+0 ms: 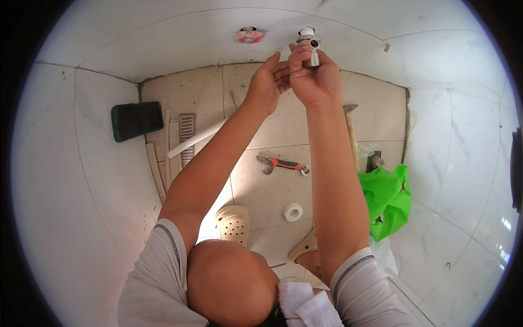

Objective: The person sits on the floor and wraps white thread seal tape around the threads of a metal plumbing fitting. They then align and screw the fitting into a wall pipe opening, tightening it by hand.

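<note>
A shiny chrome angle valve point(312, 61) is at the far wall, with a round flange and a white part point(308, 31) behind it. My right hand point(318, 82) wraps its fingers and thumb round the valve's body. Just left of it, my left hand point(265, 87) is raised with its fingers stretched out and apart, holding nothing. Its fingertips come close to my right hand; whether they touch it I cannot tell. Left of the valve, the same wall has a hole point(249, 36) ringed with red and white.
On the tiled floor lie a red-and-black wrench point(283, 163), a white tape roll point(293, 212), a white pipe point(196, 138), tile strips point(155, 169) and a hammer point(351, 128). A green bag point(389, 199) sits right. A dark phone point(136, 121) is left, a cream clog point(233, 224) below.
</note>
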Motion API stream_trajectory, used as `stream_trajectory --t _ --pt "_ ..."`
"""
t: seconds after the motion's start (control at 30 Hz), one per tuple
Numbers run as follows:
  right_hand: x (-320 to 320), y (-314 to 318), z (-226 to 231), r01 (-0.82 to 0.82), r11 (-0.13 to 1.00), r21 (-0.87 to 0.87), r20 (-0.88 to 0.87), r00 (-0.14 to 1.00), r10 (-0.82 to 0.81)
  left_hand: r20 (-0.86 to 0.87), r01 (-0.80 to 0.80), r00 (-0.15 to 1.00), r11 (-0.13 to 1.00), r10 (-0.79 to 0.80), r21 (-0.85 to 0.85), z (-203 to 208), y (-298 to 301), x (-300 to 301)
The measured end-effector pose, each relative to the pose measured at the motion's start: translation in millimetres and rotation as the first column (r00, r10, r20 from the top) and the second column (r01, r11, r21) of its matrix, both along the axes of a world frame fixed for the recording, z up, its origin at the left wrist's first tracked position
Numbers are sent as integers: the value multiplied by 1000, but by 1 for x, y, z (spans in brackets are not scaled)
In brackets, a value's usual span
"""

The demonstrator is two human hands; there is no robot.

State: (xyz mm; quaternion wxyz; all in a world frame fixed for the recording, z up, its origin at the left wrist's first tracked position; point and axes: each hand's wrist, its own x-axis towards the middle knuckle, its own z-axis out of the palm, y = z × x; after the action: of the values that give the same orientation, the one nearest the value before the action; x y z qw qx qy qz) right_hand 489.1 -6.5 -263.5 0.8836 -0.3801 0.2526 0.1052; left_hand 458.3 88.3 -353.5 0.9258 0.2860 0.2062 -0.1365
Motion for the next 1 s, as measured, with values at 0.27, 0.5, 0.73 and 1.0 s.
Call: stream_trajectory --t 0.27,0.5,0.73,1.0 --pt "-22 11 17 198 106 -975 220 936 274 -21 24 1000 998 -23 58 -11 2 1" --pt "-17 9 7 207 -9 -978 195 933 301 -10 41 999 992 -40 119 -14 -1 -3" --pt "6 4 -9 57 995 83 25 998 -59 -42 35 999 998 -33 46 -15 -6 -4" --pt "-28 5 8 323 55 -945 325 901 286 -1 49 999 994 -49 99 -18 4 -1"
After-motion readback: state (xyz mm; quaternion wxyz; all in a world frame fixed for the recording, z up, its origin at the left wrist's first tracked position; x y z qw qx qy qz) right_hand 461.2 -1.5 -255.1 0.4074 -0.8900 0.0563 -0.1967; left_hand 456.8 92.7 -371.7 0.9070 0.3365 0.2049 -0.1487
